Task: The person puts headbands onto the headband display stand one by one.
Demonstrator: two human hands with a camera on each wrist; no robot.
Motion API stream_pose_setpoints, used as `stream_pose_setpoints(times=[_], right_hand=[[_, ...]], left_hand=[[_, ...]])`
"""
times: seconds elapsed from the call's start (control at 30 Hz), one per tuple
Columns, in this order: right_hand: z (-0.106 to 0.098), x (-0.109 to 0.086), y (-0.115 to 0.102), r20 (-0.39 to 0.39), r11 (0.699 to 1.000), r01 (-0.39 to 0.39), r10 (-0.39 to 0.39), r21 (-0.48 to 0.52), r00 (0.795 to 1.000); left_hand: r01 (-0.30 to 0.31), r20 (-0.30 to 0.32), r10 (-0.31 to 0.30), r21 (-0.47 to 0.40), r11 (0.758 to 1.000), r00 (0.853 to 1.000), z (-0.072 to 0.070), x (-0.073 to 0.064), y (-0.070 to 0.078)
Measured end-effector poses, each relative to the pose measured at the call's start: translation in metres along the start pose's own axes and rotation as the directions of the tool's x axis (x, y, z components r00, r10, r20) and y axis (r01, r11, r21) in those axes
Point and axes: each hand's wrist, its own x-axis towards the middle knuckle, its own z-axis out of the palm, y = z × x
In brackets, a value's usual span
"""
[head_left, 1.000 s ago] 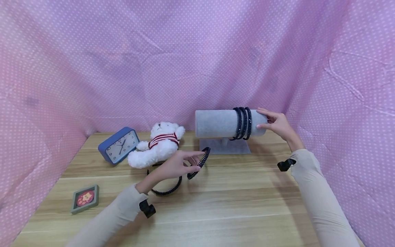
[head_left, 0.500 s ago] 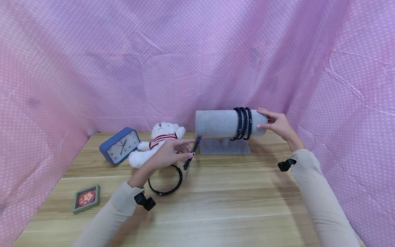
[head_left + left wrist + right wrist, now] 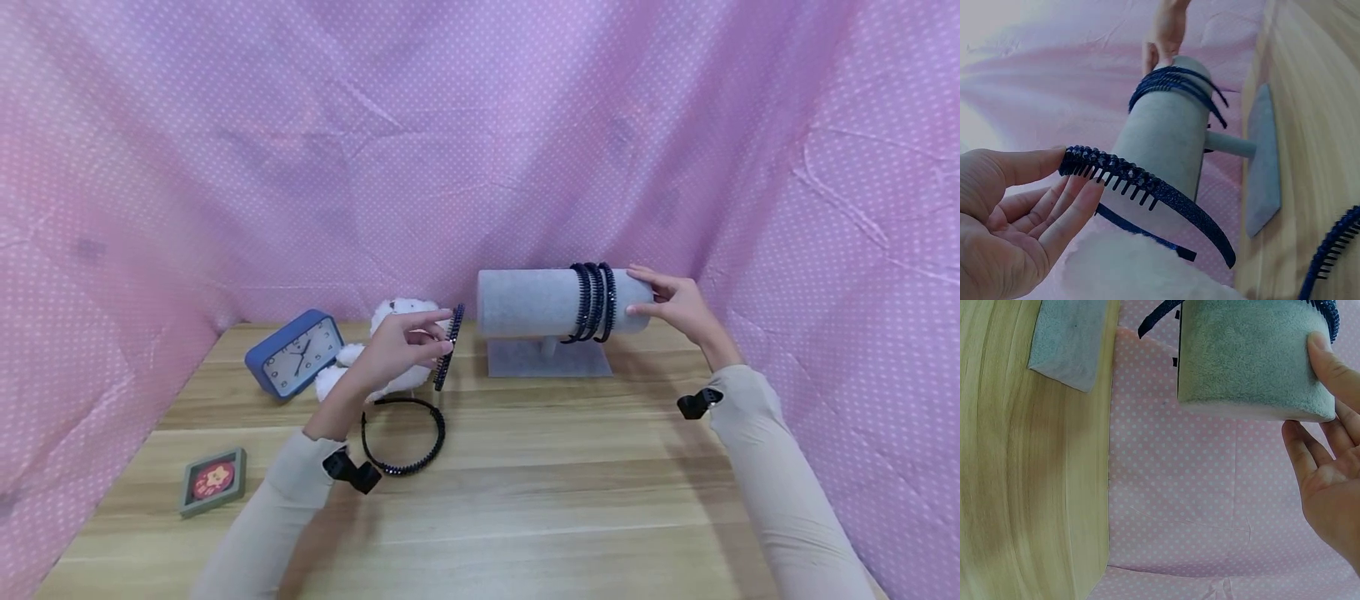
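My left hand point(image 3: 393, 350) pinches a dark beaded headband point(image 3: 450, 350) between thumb and fingertips, left of the grey headband stand point(image 3: 521, 304). In the left wrist view, the held headband point(image 3: 1119, 167) shows its row of comb teeth, its open ends pointing away from the hand and overlapping the near end of the roll. My right hand point(image 3: 678, 308) grips the right end of the roll, thumb in front and fingers over the top and end face. Several similar headbands point(image 3: 596, 300) sit round the roll close to that hand. Another headband point(image 3: 405, 471) lies on the table below my left hand.
A white plush bear point(image 3: 337, 383) lies behind my left hand, partly hidden by it. Left of it stands a blue clock point(image 3: 300, 358). A small grey frame with a star point(image 3: 213, 481) lies at the front left. Pink dotted cloth point(image 3: 480, 167) hangs behind the wooden table.
My left hand has moved up and left with the headband, which now stands nearly upright beside the roll's left end. The right hand keeps its hold on the stand.
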Motion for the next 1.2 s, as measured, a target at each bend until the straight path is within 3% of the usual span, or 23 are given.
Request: stream_pose_setpoints(times=[0.13, 0.53, 0.9, 1.2], right_hand=[[-0.001, 0.000, -0.001, -0.003, 1.000, -0.002, 0.002, -0.005, 1.000], [-0.003, -0.002, 0.000, 0.003, 1.000, -0.005, 0.005, 0.007, 1.000], [-0.003, -0.003, 0.000, 0.007, 1.000, -0.007, 0.007, 0.007, 1.000], [-0.003, -0.001, 0.001, 0.000, 1.000, -0.013, 0.013, 0.015, 1.000]], left_hand=[[-0.020, 0.001, 0.020, -0.001, 1.000, 1.000, -0.005, 0.009, 0.005], [0.025, -0.060, -0.029, -0.079, 0.997, 0.998, -0.008, 0.029, 0.001], [0.053, -0.117, -0.072, -0.160, 0.986, 0.990, -0.001, 0.049, -0.003], [0.029, -0.157, -0.059, -0.185, 0.982, 0.986, 0.010, 0.061, 0.000]])
